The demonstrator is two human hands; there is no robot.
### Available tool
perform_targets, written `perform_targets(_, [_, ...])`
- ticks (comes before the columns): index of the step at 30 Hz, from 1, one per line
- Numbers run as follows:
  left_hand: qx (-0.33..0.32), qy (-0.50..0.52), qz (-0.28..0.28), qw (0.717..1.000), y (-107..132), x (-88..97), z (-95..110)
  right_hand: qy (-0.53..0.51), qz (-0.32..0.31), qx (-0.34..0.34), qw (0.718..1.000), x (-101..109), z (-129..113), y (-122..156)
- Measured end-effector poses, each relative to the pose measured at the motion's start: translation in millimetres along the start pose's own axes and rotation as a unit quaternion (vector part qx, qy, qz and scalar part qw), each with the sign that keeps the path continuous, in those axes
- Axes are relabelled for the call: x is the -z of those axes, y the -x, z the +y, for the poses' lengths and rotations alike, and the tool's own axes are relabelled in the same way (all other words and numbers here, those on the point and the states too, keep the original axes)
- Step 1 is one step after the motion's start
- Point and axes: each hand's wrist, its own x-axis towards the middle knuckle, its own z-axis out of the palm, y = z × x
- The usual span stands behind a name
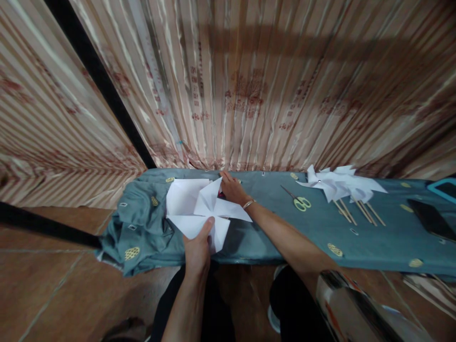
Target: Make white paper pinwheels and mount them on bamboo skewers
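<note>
My left hand (198, 249) grips a white paper pinwheel (232, 209), its thumb pressed on the middle where the folded points meet. Behind the pinwheel and to its left lie white paper sheets (185, 194) on the cloth. My right hand (233, 188) reaches past the pinwheel to the far edge of the cloth, its visible fingers stretched forward. A small dark and red thing (221, 194) shows beside that hand, mostly hidden by the pinwheel; I cannot make out its kind.
Scissors (301, 203) with yellow-green handles lie right of my right hand. Farther right are several finished pinwheels (342, 184) on wooden sticks (363, 212), a black phone (432, 218) and a blue-edged device (443, 188). A grey-green cloth (285, 237) covers the bench; a curtain (245, 85) hangs behind.
</note>
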Motion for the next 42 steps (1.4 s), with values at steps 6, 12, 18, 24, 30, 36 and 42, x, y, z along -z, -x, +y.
perform_targets(6, [0.008,0.005,0.014,1.0,1.9,-2.7,2.1,-0.021,0.061,-0.019,0.998,0.8,-1.0,4.1])
perform_targets(12, [0.01,-0.016,0.022,1.0,1.4,-2.2,3.0,-0.28,0.147,-0.164,0.935,-9.0,9.6,14.8])
perform_targets(18, [-0.018,-0.013,0.017,1.0,1.9,-4.4,0.0,-0.41,0.17,-0.239,0.864,-25.9,28.5,59.6])
perform_targets(24, [-0.031,-0.018,0.009,0.999,4.1,-13.7,-7.8,-0.414,0.188,-0.236,0.859,-24.4,36.9,146.3])
perform_targets(30, [-0.047,-0.048,-0.036,0.997,5.2,-19.9,-17.4,-0.296,0.196,-0.232,0.906,-29.4,46.2,200.7])
perform_targets(36, [-0.054,-0.086,-0.049,0.994,2.9,-30.6,-31.5,-0.353,0.143,-0.271,0.884,-28.9,65.1,219.4])
perform_targets(42, [-0.064,-0.126,-0.05,0.989,6.7,-44.4,-44.9,-0.371,0.16,-0.296,0.866,-17.7,69.4,227.0])
